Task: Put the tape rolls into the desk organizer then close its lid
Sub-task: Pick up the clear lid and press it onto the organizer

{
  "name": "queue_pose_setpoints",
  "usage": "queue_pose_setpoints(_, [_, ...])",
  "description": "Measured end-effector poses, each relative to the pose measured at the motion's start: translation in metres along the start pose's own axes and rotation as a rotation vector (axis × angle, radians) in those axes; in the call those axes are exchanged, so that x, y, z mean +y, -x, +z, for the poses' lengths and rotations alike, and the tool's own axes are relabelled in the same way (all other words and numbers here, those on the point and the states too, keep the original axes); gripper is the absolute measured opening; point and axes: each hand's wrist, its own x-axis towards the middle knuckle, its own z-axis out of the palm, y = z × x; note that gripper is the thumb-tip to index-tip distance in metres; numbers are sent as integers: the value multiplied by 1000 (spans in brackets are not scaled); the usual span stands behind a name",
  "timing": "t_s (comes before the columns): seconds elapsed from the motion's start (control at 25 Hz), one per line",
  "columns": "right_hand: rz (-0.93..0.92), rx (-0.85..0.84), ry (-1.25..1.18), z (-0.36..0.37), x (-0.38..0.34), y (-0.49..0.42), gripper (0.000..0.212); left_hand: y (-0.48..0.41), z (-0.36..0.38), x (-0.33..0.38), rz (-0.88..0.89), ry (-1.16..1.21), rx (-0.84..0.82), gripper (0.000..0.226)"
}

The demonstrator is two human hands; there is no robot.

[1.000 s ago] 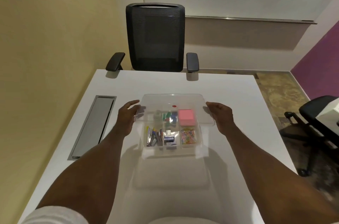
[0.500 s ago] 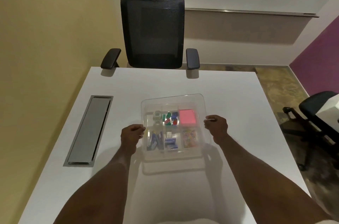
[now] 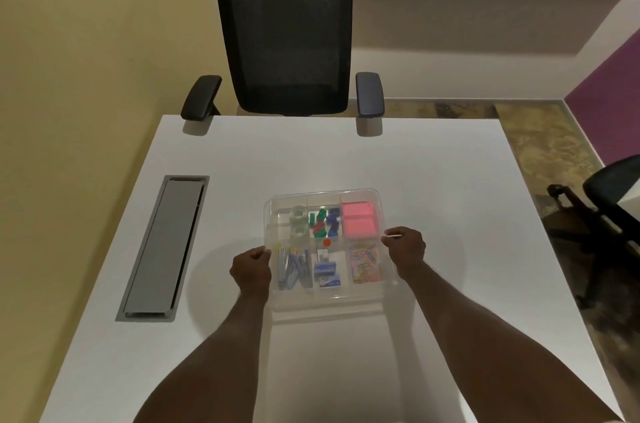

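Observation:
A clear plastic desk organizer (image 3: pixel 346 299) sits on the white desk in front of me, with its clear lid (image 3: pixel 363 195) lying over the top. Two clear tape rolls (image 3: pixel 298 223) lie in its far-left compartment. Other compartments hold coloured clips, a pink note pad (image 3: pixel 358 223), staples and paper clips. My left hand (image 3: pixel 251 268) pinches the lid's left edge. My right hand (image 3: pixel 405 247) pinches the lid's right edge. Both hands are closed on the lid at the organizer's sides.
The white desk (image 3: pixel 433 180) has a grey cable hatch (image 3: pixel 166 246) on the left. A black mesh office chair (image 3: pixel 282 38) stands at the far edge. Another black chair (image 3: pixel 609 197) is on the floor to the right.
The lid came down from a raised tilt onto the organizer. Both hands slid toward me along its side edges and closed on them.

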Motion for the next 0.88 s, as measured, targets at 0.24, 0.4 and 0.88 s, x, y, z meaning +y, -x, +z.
queue_pose_setpoints(0.24, [11, 14, 29, 6, 2, -11, 22, -9, 12, 1, 4, -72, 22, 22])
queue_pose_setpoints(0.4, [11, 13, 59, 8, 0, -18, 23, -11, 18, 6, 23, -86, 32, 24])
queue_pose_setpoints(0.88, [36, 27, 47, 16, -1, -30, 21, -29, 25, 9, 1, -108, 15, 25])
